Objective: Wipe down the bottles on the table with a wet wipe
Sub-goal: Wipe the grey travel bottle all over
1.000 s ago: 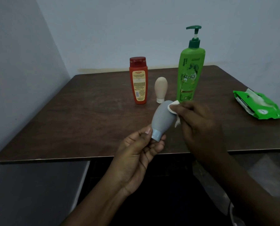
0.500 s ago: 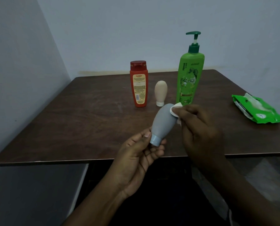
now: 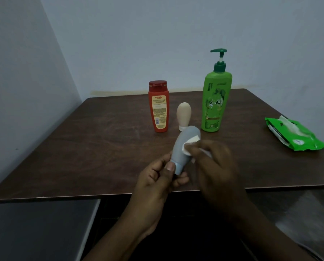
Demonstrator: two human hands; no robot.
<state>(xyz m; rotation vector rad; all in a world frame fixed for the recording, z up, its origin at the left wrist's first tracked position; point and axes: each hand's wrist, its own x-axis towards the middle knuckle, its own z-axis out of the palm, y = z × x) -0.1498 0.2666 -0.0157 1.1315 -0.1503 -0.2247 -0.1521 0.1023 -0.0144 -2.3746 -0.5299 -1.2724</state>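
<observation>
1. We are working over the dark wooden table [image 3: 82, 147], which is still carrying the tall green pump bottle [image 3: 214, 102], the orange bottle [image 3: 158, 108] and the small beige bottle [image 3: 183, 115], all upright near the far middle. None of the three has shifted over the last second.
2. The green wet-wipe pack [image 3: 293, 134] is lying well apart at the table's right side, its flap open and a sheet poking out, unchanged.
3. Our right hand [image 3: 215, 166] is pinching the white wet wipe [image 3: 190, 146] in curled fingers and pressing it against the grey bottle [image 3: 185, 146]. A second ago the wipe was sitting at the rounded upper end; it is now sliding down the side toward the cap, so the stroke is progressing along the body.
4. Our left hand [image 3: 157, 179] is still gripping the grey bottle by its pale blue cap end, thumb on top and fingers curled beneath, holding it tilted in the air above the table's near edge.
5. We are judging that this bottle is partly wiped, and the three standing ones are still waiting.
</observation>
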